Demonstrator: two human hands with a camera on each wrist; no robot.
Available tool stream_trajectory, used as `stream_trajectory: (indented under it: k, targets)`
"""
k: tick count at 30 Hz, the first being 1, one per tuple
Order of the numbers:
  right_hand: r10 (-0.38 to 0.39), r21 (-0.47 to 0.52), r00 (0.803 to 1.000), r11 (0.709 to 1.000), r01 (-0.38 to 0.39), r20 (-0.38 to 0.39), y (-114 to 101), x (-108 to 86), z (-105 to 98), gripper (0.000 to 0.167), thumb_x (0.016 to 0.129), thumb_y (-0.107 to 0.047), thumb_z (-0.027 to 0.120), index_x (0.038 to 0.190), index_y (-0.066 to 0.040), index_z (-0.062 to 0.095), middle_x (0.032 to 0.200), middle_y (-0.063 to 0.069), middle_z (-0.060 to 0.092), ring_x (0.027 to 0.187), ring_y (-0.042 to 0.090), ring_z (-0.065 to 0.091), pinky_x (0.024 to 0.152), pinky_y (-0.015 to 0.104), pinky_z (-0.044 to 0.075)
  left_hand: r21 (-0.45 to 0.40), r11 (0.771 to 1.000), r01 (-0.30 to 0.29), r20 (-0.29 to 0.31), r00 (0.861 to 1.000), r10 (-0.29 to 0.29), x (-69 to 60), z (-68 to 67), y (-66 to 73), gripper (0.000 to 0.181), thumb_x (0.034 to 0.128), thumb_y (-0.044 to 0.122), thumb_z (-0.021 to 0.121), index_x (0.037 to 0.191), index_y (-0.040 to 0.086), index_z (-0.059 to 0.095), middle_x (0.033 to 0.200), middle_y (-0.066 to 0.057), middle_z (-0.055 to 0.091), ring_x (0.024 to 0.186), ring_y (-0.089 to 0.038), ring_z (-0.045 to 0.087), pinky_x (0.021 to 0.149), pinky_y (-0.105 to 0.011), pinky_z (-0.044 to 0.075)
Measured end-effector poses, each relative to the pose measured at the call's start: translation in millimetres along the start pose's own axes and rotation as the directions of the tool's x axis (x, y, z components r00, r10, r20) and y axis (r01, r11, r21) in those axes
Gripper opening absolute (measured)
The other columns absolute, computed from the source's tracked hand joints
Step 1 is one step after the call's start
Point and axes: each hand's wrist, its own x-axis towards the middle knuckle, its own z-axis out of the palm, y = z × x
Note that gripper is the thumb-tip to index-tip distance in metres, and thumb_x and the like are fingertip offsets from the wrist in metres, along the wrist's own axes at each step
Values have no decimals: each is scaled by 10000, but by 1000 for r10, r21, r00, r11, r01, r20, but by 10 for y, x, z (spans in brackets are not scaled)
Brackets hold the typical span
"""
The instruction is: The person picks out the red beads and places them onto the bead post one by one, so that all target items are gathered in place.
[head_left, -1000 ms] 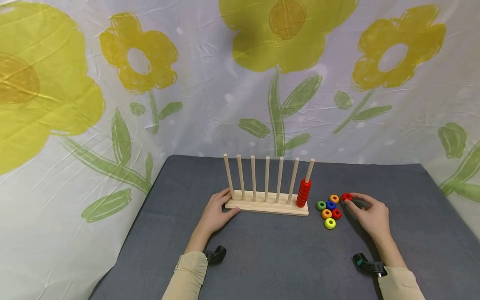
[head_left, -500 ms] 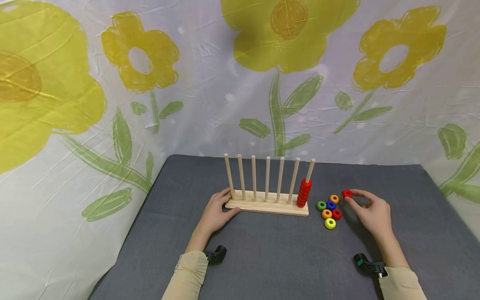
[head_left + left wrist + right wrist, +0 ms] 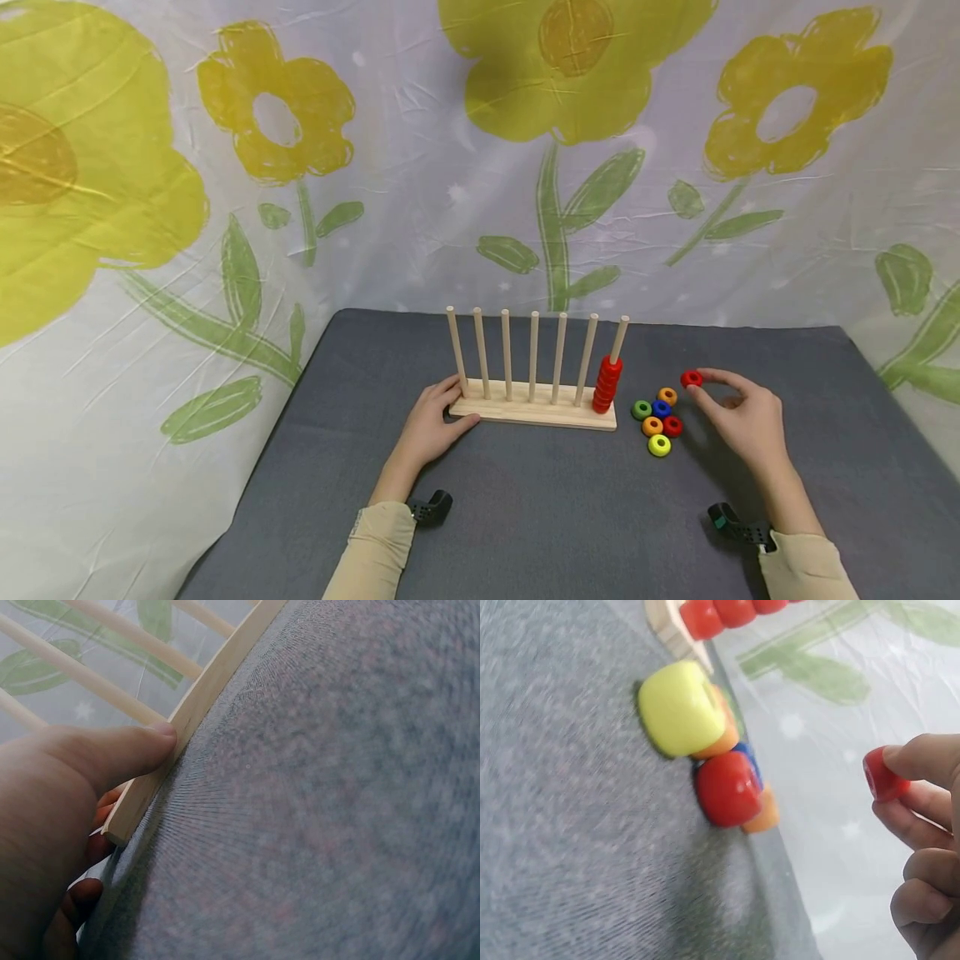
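Observation:
A wooden peg stand [image 3: 540, 412] with a row of upright pegs stands on the table. Red beads [image 3: 607, 385] are stacked on its rightmost peg; the other pegs are bare. My left hand [image 3: 433, 422] grips the left end of the base, its thumb [image 3: 142, 750] along the front edge and the fingers around the far side, partly hidden. My right hand [image 3: 750, 419] pinches a red bead [image 3: 883, 777] between thumb and fingers, raised off the cloth. Just left of that hand lies a cluster of loose beads, among them a yellow bead [image 3: 659, 445] and a blue bead [image 3: 661, 408].
Also in the cluster are a green bead [image 3: 641, 409], another red bead [image 3: 672, 427] and two orange ones. Dark grey cloth [image 3: 555, 517] covers the table. A flower-printed sheet [image 3: 405, 208] hangs behind and beside it.
My right hand has lifted the red bead up from beside the cluster, slightly away from the table. The left hand keeps its place on the stand.

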Motion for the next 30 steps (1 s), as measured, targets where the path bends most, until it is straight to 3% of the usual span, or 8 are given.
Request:
stream_trajectory:
  k: [4,10,16,26,30]
  targets:
    - [-2,14,1000,1000,2,-10,-42,0,-17,340,981,-245,794,1260,-55,760,991,156,740,364,94,265,359,274,251,3,1000,2,1,1000,-2,-5,-2,-8,695,965,362,801,1519,11,572,1633,-155,474,1502,-404,421,1193,-611,388]
    - [8,8,1000,1000,-7,-23,-97,-4,-43,341,974,-257,804,1248,-57,767,931,127,719,385,92,247,367,278,239,2,1000,-5,-5,1000,5,-6,0,-16,685,965,347,803,1513,4,577,1626,-163,482,1493,-407,430,1187,-612,394]
    - [15,23,1000,1000,-14,-28,-171,3,-85,333,966,-248,816,1243,-68,772,1010,116,708,388,79,242,364,280,243,-1,1000,-5,-2,1000,5,-1,-6,-1,694,964,353,804,1518,6,571,1632,-154,476,1496,-401,428,1191,-610,389]
    - [24,23,999,999,-24,-40,-251,20,-125,325,953,-267,829,1217,-82,789,879,-49,647,398,96,240,375,287,241,0,1000,-8,2,1000,8,-5,-9,-7,687,968,351,800,1516,5,573,1632,-157,475,1496,-404,427,1189,-609,393]
    - [24,20,999,1000,-23,-42,-267,21,-133,329,956,-277,826,1219,-82,789,835,-37,641,401,90,232,374,290,236,-1,1000,-6,3,1000,6,-2,-4,-10,688,967,349,801,1518,7,571,1633,-158,474,1497,-403,425,1190,-609,391]
